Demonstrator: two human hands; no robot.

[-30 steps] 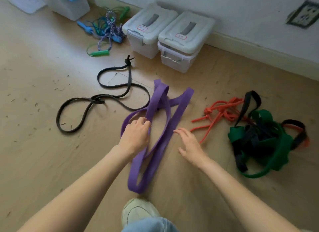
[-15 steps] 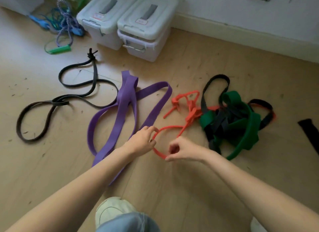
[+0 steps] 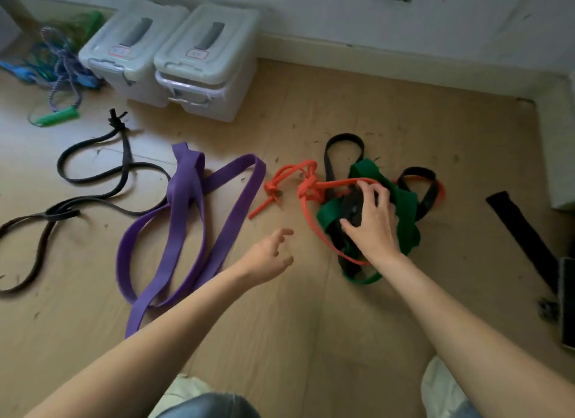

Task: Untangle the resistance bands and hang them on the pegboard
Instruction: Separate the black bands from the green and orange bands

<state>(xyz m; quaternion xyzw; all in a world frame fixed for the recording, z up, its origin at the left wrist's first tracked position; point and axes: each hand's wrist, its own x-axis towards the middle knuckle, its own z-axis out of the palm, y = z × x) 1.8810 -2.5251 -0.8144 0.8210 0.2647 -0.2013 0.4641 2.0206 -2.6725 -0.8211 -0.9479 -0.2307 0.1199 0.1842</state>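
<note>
Floorboards carry the tangle (image 3: 367,218) under your right hand (image 3: 371,221), fingers spread on it, left hand (image 3: 267,256) empty and loosely curled: yank the orange band (image 3: 311,190) and its knots may tighten.

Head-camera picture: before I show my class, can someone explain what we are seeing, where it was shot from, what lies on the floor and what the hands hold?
There is no machine here. A person wears a camera on the head, so you look down along both bare arms at a wooden floor.

On it lie a purple band, a thin black band, an orange band knotted into a pile of green band and black straps, and two lidded plastic boxes by the wall.

The right hand rests on that pile, fingers spread; whether it grips anything, I cannot tell. The left hand hovers beside it, open and holding nothing.
</note>
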